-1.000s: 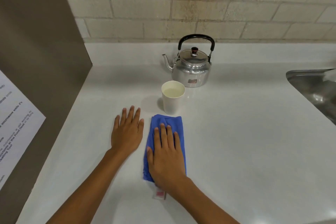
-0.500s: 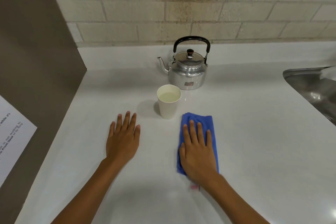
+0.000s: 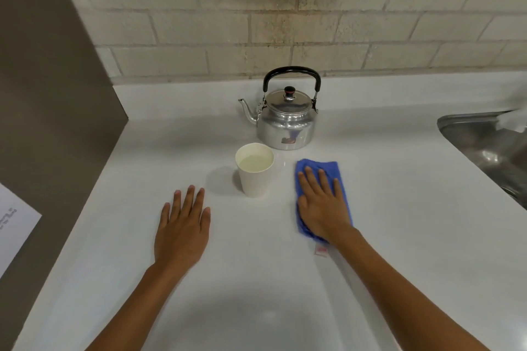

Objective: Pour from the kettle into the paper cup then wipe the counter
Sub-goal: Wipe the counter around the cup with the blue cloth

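A shiny metal kettle (image 3: 286,122) with a black handle stands upright at the back of the white counter (image 3: 399,236), spout to the left. In front of it stands a white paper cup (image 3: 254,177) with liquid inside. My right hand (image 3: 323,205) lies flat, palm down, pressing a folded blue cloth (image 3: 328,169) onto the counter just right of the cup. My left hand (image 3: 184,225) rests flat on the counter, fingers spread, left of and nearer than the cup, holding nothing.
A steel sink (image 3: 490,148) is set into the counter at the right edge. A brown panel (image 3: 51,128) bearing a white paper sheet (image 3: 14,234) closes the left side. A brick wall (image 3: 285,23) runs along the back.
My right hand has slid the blue cloth from in front of the cup to its right and slightly farther back. My left hand has stayed flat in place.
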Motion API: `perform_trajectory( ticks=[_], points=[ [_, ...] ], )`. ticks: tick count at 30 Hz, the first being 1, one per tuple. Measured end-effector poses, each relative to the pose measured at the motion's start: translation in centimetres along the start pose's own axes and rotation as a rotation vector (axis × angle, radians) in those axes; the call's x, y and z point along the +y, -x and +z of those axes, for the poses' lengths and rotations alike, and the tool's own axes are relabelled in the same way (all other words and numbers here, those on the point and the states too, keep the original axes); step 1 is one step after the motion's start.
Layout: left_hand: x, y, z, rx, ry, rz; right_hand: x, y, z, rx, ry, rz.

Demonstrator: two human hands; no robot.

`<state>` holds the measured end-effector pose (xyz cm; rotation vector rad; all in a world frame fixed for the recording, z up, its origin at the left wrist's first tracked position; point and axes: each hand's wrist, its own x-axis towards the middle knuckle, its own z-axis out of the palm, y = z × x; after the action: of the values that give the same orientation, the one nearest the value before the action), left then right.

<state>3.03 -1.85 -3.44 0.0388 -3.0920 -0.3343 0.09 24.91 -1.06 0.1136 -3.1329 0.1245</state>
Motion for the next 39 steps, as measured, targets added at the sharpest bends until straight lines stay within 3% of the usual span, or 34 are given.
perform_trajectory(
  ticks=[5, 11, 17, 22, 28, 34, 39],
  points=[
    [-0.4, 0.0, 0.1, 0.010, 0.012, 0.001, 0.7, 2.5, 0.6, -0.013, -0.055, -0.337],
    [0.0, 0.1, 0.1, 0.029, 0.010, -0.004, 4.9, -0.2, 0.0, -0.024, -0.026, -0.280],
    [0.1, 0.0, 0.1, 0.036, 0.024, 0.000, 1.1, -5.6, -0.4, -0.099, -0.027, -0.496],
    [0.0, 0.1, 0.1, 0.053, 0.029, -0.003, 4.6, -4.1, -0.2, -0.159, -0.140, -0.716],
    [0.2, 0.0, 0.3, 0.054, -0.011, -0.011, 1.4, -7.2, -0.2, -0.121, -0.086, -0.570],
    [-0.1, 0.1, 0.3, 0.054, 0.005, -0.007, 3.7, -5.2, 0.0, -0.108, -0.111, -0.609],
    [0.1, 0.0, 0.0, 0.036, 0.012, -0.009, 6.1, -2.5, -0.3, -0.057, -0.018, -0.196]
  ],
)
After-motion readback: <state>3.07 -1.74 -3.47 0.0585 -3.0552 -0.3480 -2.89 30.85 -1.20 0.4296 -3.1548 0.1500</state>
